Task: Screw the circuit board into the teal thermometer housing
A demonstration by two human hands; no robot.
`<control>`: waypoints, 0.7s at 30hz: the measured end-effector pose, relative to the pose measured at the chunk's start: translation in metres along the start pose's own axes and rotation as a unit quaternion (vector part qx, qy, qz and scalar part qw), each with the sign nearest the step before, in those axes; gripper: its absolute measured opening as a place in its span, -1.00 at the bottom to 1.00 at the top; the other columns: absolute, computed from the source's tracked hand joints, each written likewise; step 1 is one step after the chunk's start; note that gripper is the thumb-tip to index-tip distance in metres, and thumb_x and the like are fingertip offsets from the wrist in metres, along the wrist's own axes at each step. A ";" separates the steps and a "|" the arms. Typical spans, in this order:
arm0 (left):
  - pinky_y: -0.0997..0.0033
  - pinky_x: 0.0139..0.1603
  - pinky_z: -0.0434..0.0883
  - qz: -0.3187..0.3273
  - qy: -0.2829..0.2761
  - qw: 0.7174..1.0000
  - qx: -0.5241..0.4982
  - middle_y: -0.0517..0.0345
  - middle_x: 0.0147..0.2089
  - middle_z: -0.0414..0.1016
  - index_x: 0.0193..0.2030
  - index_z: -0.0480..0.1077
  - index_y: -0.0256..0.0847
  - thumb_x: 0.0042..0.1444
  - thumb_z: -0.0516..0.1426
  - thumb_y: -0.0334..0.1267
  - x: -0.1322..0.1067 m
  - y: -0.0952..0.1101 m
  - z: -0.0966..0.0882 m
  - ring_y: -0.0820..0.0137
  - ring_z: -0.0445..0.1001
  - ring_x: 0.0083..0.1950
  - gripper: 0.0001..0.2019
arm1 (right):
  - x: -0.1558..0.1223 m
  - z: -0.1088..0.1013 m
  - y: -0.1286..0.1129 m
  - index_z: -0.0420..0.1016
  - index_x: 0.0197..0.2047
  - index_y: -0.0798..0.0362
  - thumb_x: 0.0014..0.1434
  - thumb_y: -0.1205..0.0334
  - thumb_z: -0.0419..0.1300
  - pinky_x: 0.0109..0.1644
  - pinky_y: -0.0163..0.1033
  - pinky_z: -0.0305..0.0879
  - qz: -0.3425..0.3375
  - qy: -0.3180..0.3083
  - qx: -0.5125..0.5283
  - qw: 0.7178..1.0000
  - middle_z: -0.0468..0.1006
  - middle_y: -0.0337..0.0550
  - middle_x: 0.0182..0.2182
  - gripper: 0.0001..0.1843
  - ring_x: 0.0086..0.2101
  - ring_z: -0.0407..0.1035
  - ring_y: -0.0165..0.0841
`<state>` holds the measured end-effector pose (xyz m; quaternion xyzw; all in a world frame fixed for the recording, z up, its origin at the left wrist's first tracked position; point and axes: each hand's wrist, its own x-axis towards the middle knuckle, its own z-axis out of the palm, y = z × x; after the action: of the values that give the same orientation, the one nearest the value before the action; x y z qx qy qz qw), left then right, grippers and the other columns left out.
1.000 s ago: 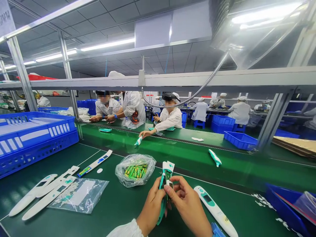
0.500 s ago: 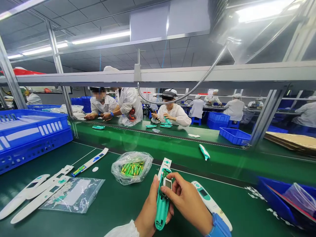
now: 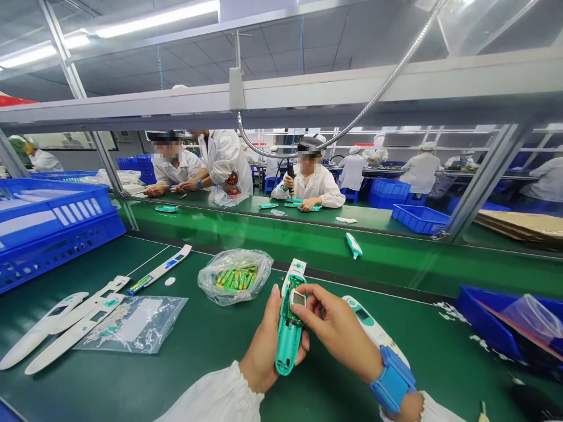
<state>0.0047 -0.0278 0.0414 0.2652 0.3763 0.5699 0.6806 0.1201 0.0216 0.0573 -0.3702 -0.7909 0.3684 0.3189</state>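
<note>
My left hand [image 3: 264, 346] is wrapped around a teal thermometer housing [image 3: 288, 350], its open side facing up. Inside the upper part of that shell sits a green circuit board with a small grey display [image 3: 298, 299]. The thumb and fingers of my right hand [image 3: 336, 322] pinch this display board at its edge; a blue band circles the wrist. Just past the housing's far end lies a white cover piece with a teal mark [image 3: 297, 267]. Partly behind my right forearm rests a white casing with a teal-framed window [image 3: 368, 317].
A clear bag of green batteries [image 3: 237, 278] stands ahead. White casings [image 3: 77, 337] and a plastic bag of small parts [image 3: 136, 328] lie left, near stacked blue crates [image 3: 57, 220]. A blue bin [image 3: 492, 316] is right. Across the green barrier, co-workers sit; a teal-white thermometer [image 3: 353, 245] lies ahead.
My view has tilted down slightly. Both hands keep their hold on the housing and board. Across the table, a co-worker has raised a dark tool upright over teal parts.
</note>
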 end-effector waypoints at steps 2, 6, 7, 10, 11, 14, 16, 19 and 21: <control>0.60 -0.75 0.10 -0.002 0.001 1.000 -0.002 0.13 -0.70 0.28 -0.41 0.39 -0.35 0.08 -0.19 0.25 0.000 0.000 -0.001 0.52 0.19 -0.74 -0.35 | 0.000 0.001 0.000 0.34 -0.16 -0.02 0.12 0.06 0.09 -0.42 -0.32 0.16 0.000 0.005 -0.001 1.000 0.34 -0.34 -0.54 -0.75 -0.51 0.25 -0.42; 0.59 -0.75 0.10 -0.002 0.002 1.000 -0.006 0.10 -0.69 0.28 -0.47 0.37 -0.34 0.10 -0.23 0.23 -0.001 0.000 -0.001 0.52 0.19 -0.74 -0.34 | -0.001 0.003 -0.001 0.34 -0.16 -0.01 0.13 0.05 0.09 -0.43 -0.32 0.16 -0.001 0.015 -0.007 1.000 0.33 -0.34 -0.55 -0.74 -0.51 0.25 -0.42; 0.59 -0.75 0.10 -0.002 0.001 1.000 -0.008 0.10 -0.69 0.28 -0.48 0.36 -0.34 0.11 -0.24 0.23 -0.001 0.000 -0.001 0.52 0.19 -0.74 -0.34 | -0.001 0.004 -0.001 0.34 -0.16 -0.01 0.13 0.04 0.09 -0.43 -0.32 0.16 -0.001 0.016 -0.009 1.000 0.33 -0.34 -0.56 -0.74 -0.51 0.25 -0.42; 0.59 -0.75 0.10 -0.006 -0.008 1.000 -0.010 0.10 -0.69 0.28 -0.51 0.34 -0.33 0.11 -0.24 0.23 -0.001 0.001 0.000 0.51 0.20 -0.73 -0.35 | -0.002 0.003 -0.002 0.35 -0.16 0.00 0.13 0.04 0.08 -0.45 -0.32 0.16 -0.002 0.017 -0.014 1.000 0.32 -0.34 -0.56 -0.73 -0.52 0.25 -0.42; 0.59 -0.75 0.10 -0.009 -0.012 1.000 -0.010 0.09 -0.69 0.28 -0.51 0.34 -0.34 0.11 -0.24 0.23 -0.001 0.002 0.000 0.51 0.20 -0.73 -0.35 | -0.002 0.003 -0.002 0.35 -0.16 0.00 0.13 0.04 0.08 -0.45 -0.32 0.16 -0.002 0.017 -0.016 1.000 0.32 -0.34 -0.56 -0.74 -0.52 0.25 -0.42; 0.59 -0.75 0.10 -0.015 -0.015 1.000 -0.005 0.09 -0.68 0.29 -0.53 0.33 -0.33 0.10 -0.23 0.23 -0.001 0.003 -0.001 0.52 0.19 -0.73 -0.35 | -0.002 0.003 -0.004 0.35 -0.17 -0.01 0.13 0.06 0.07 -0.44 -0.32 0.18 -0.002 0.021 -0.013 1.000 0.33 -0.34 -0.56 -0.75 -0.53 0.26 -0.42; 0.60 -0.74 0.10 -0.016 -0.007 1.000 -0.004 0.10 -0.68 0.28 -0.50 0.33 -0.32 0.11 -0.23 0.23 -0.001 0.003 -0.001 0.52 0.19 -0.72 -0.37 | -0.002 0.004 -0.004 0.35 -0.17 0.00 0.13 0.07 0.07 -0.45 -0.32 0.18 -0.001 0.025 -0.012 1.000 0.33 -0.33 -0.57 -0.76 -0.53 0.26 -0.42; 0.60 -0.74 0.10 -0.012 -0.003 1.000 -0.004 0.12 -0.68 0.28 -0.45 0.33 -0.30 0.12 -0.23 0.21 -0.001 0.004 0.000 0.51 0.19 -0.71 -0.39 | -0.003 0.005 -0.005 0.36 -0.17 0.02 0.12 0.09 0.08 -0.47 -0.33 0.17 0.000 0.034 -0.011 0.999 0.34 -0.32 -0.57 -0.75 -0.54 0.26 -0.41; 0.61 -0.74 0.10 -0.014 0.002 1.000 -0.005 0.12 -0.69 0.27 -0.46 0.33 -0.31 0.12 -0.22 0.21 -0.002 0.003 0.000 0.52 0.18 -0.71 -0.39 | -0.003 0.005 -0.005 0.36 -0.18 0.03 0.12 0.09 0.08 -0.47 -0.33 0.17 -0.002 0.036 -0.010 0.999 0.35 -0.31 -0.56 -0.76 -0.53 0.27 -0.41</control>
<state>0.0030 -0.0286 0.0447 0.2556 0.3786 0.5624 0.6892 0.1161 0.0149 0.0578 -0.3850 -0.7832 0.3467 0.3439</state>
